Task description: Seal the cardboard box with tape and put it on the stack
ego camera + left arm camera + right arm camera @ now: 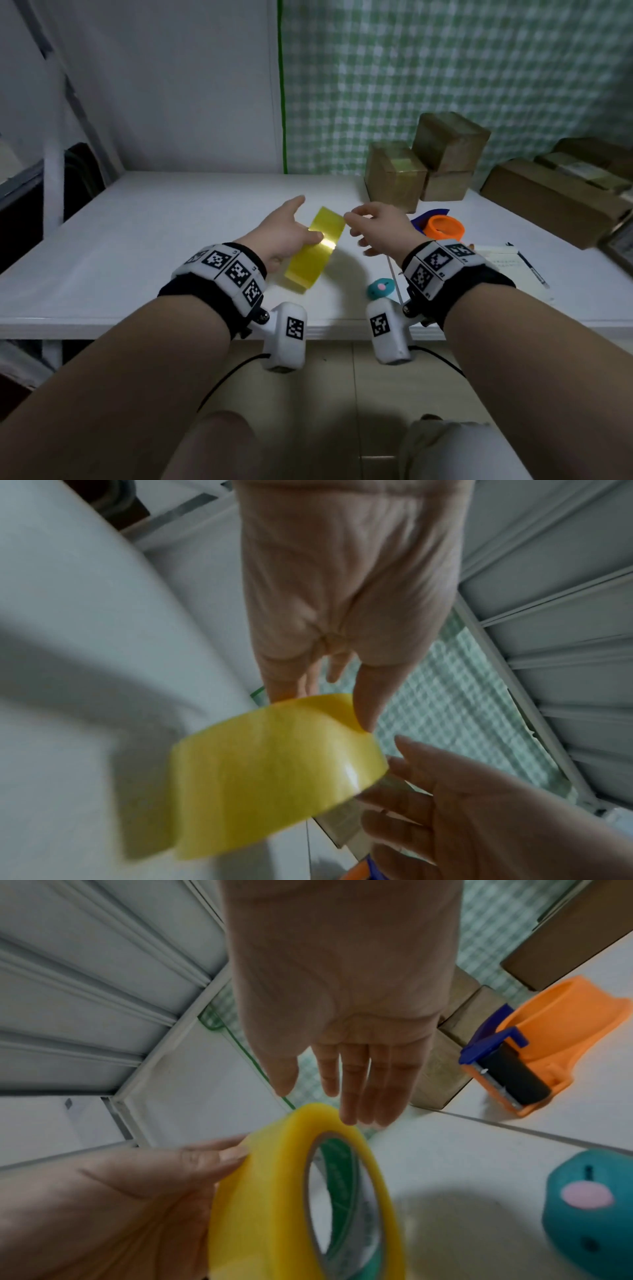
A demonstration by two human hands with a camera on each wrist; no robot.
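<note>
My left hand (pixel 286 233) grips a yellow tape roll (pixel 317 251) above the middle of the white table (pixel 154 246), thumb pressed on its outer face, index finger pointing away. My right hand (pixel 376 222) hovers just right of it, fingers straight, their tips touching the roll's upper rim (pixel 318 1112). In the left wrist view the roll (pixel 274 772) fills the centre, blurred. Three small cardboard boxes (pixel 445 144) are stacked at the back right, one (pixel 394 174) with shiny tape across its top.
An orange and blue tape dispenser (pixel 445 228) lies right of my right hand, a teal round object (pixel 380 287) near the front edge, and a notepad with a pen (pixel 513 267) further right. Long flat cardboard boxes (pixel 548 198) lie at the far right. A checked green curtain hangs behind.
</note>
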